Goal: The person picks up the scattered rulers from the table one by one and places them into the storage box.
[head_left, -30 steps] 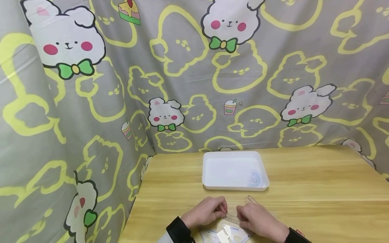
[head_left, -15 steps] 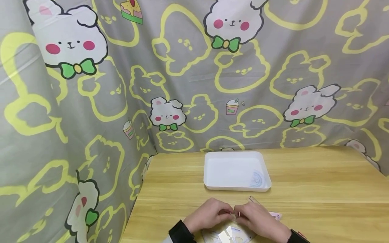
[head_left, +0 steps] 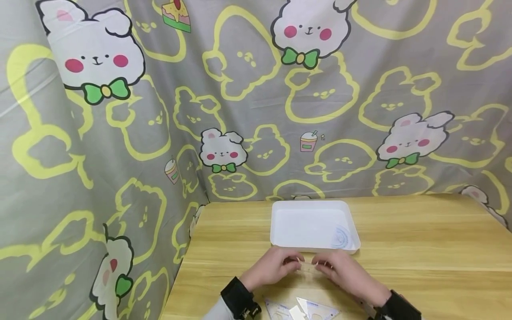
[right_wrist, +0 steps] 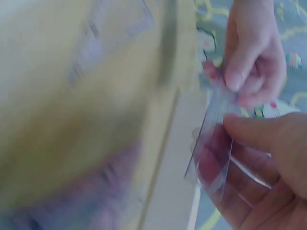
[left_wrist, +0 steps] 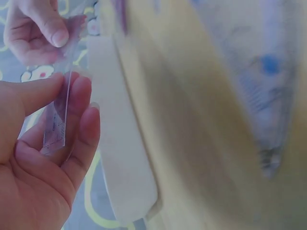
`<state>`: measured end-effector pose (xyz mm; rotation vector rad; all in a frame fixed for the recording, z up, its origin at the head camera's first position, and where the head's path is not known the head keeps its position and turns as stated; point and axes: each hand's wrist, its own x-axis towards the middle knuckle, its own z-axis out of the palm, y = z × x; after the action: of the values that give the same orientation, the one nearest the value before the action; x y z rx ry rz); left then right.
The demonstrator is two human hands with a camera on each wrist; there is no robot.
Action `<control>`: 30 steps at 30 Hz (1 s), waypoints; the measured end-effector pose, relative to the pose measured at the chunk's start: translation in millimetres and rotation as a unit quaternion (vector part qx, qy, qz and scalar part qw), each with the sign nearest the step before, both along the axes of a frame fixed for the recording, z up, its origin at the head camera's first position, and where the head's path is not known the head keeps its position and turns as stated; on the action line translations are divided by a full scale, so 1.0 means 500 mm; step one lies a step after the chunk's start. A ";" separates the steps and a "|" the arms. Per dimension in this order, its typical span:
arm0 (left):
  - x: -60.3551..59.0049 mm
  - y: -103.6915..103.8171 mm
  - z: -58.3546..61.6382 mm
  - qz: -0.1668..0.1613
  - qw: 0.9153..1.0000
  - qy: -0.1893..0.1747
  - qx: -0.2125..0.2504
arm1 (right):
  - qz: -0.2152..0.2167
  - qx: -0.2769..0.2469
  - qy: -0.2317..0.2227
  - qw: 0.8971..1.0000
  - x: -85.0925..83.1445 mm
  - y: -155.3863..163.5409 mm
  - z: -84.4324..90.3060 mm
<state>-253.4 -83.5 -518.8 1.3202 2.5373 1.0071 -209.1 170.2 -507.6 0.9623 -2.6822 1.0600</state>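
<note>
Two hands on one ruler [head_left: 307, 267]: clear plastic strip, held just above the desk [head_left: 420, 249], right in front of the tray [head_left: 280, 222]. Left hand [head_left: 274, 271] pinching one end between thumb and curled fingers [left_wrist: 79, 103]; right hand [head_left: 340, 272] pinching the other end the same way, thumb over fingers [right_wrist: 211, 165]. Both sets of fingers closed on the strip, none spread.

Likely very light, thin and fairly stiff, yet apt to bow if squeezed from the ends. Smooth, glossy faces, so probably slippery; best taken flat, thumb on one face and fingers on the other, near an end or at mid-length, not by the narrow edges. Hard to see against the wood, being transparent. Could snap under a sharp bend, though not delicate otherwise.

Counted:
- one ruler in hand
- one white tray, shallow, on the desk beyond the hands
- one protractor [head_left: 342, 236], clear with blue marks, lying in the tray's near right corner
- two clear set squares [head_left: 316, 309], it seems, on the desk near the wrists; overlap and the frame edge make the count unsure
- one desk, one patterned cloth [head_left: 120, 155] behind
</note>
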 end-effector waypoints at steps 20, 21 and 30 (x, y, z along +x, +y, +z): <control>-0.103 0.063 0.008 0.074 0.995 0.009 0.065 | -0.011 0.008 -0.003 1.000 -0.143 0.068 0.020; -0.107 0.065 0.008 0.078 0.995 0.014 0.061 | -0.012 0.008 -0.007 1.000 -0.149 0.068 0.017; -0.140 0.078 0.008 0.116 0.993 0.027 -0.006 | -0.011 0.007 -0.016 1.000 -0.190 0.058 -0.010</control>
<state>-323.2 -44.4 -514.7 1.0815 2.7826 1.0055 -304.2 199.3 -512.3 0.9238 -2.7236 1.0630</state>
